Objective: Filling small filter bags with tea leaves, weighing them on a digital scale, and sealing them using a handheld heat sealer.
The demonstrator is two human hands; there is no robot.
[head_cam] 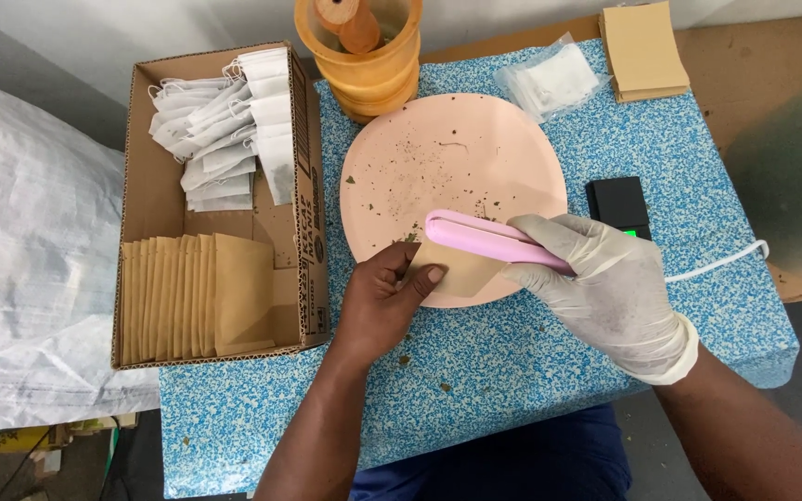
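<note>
Envelope (457, 269) half under pink sealer (494, 239) (right hand (610, 288) gloved)

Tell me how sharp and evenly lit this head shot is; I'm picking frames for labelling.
Head view: soft, even light, faint shadows under the left hand and the gloved right hand; no motion blur on the pink sealer; the pink plate shows no glare; slight wide-angle bending along the cardboard box.

A blue-speckled table (512, 371) stands by a pale wall (95, 28), a white sack (30, 260) beside it.
</note>
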